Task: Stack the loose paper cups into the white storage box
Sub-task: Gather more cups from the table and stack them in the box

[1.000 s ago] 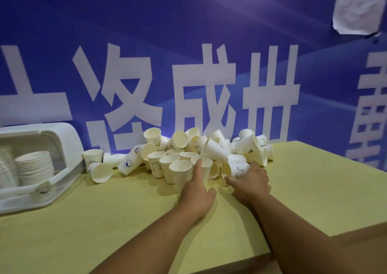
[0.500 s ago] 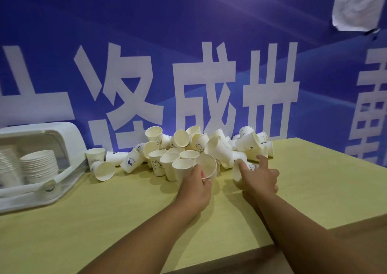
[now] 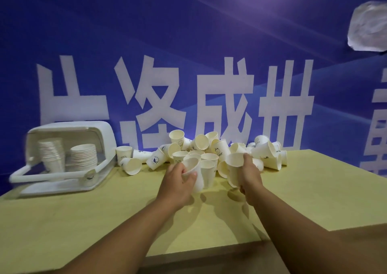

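Observation:
A heap of loose white paper cups lies against the blue wall at the back of the yellow table. My left hand grips one white cup lifted just in front of the heap. My right hand holds another white cup, raised off the table to the right of the first. The white storage box lies on its side at the far left, its opening facing me, with two stacks of nested cups inside.
A blue banner with large white characters forms the wall right behind the heap. A crumpled white sheet hangs on it at the upper right. The table's front edge runs below my forearms; its right edge falls away near the wall.
Both hands have closed on cups from the front of the heap and lifted them off the table. The view has swung left, showing more of the storage box.

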Motion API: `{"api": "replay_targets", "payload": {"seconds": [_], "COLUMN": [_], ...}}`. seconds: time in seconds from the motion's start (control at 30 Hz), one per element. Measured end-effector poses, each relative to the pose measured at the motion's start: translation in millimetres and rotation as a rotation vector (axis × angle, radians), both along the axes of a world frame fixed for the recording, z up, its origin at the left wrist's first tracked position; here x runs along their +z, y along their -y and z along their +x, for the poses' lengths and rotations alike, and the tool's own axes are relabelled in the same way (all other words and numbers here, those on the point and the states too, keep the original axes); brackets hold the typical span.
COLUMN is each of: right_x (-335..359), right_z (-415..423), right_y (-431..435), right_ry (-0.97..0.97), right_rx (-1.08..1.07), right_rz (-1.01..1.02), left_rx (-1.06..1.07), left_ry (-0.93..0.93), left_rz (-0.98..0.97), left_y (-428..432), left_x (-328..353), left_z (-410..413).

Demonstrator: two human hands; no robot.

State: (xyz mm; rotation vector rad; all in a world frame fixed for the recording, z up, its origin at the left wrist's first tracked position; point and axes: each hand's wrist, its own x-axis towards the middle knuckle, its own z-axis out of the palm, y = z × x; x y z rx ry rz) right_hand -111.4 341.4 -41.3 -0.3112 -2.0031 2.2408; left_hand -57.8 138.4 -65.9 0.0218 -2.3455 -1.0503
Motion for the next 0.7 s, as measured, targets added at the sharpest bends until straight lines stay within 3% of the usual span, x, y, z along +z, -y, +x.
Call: {"api": "replay_targets", "payload": {"seconds": [0.23,0.5,0.6,0.7], "right_x": [18.6,28.3,27.7,26.7], "right_z": [19.2,26.0,26.5,22.9], "right_y": [70.2,148.6,175.9,208.7], "right_ry": [0.056,0.232,0.203,0.184], "right_rx": [0.159,0.584,0.714,0.697], "right_rz": [-0.151,-0.642,-0.618,-0.422], "left_rx": [0.158,0.313,0.318,0.327], "left_ry": [0.005,-0.019,-0.044,-0.075], "left_rz": [0.076,0.190,0.279,0.328], "left_y": [74.3,145.2,168.7,191.7], "left_x": [6.2,15.2,17.4,20.2], "left_z": [31.2,62.4,69.9,70.2]}}
